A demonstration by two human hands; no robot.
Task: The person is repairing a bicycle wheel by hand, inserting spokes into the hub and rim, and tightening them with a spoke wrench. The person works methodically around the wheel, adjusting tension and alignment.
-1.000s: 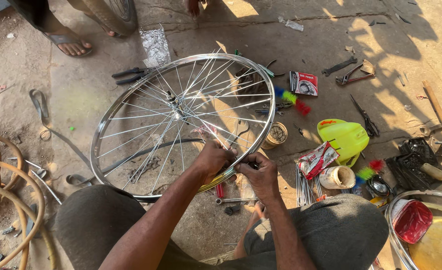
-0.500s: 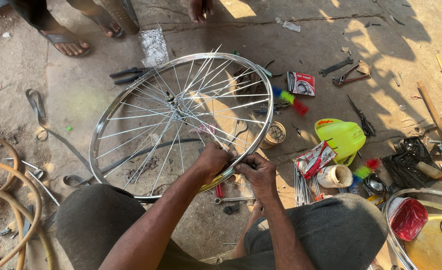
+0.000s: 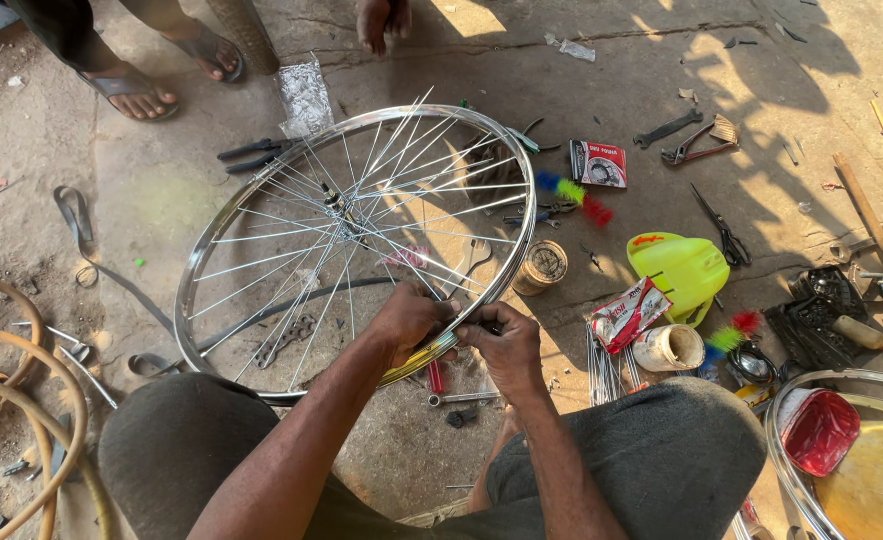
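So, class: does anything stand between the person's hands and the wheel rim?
Nothing visible does. The left hand and the right hand both already grip the near edge of the rim, close together, with no tool or object between.

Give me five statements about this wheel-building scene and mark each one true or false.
1. Both hands grip the near edge of the bicycle wheel rim. True: the left hand and right hand meet there.
2. A tyre is fitted on the rim. False: the rim is bare metal, with its spokes exposed.
3. A yellow-green plastic container lies on the ground to the right of the wheel. True.
4. The scissors lie inside the wheel. False: they lie outside it, right of the container.
5. Another person's sandalled foot is at the top left. True.
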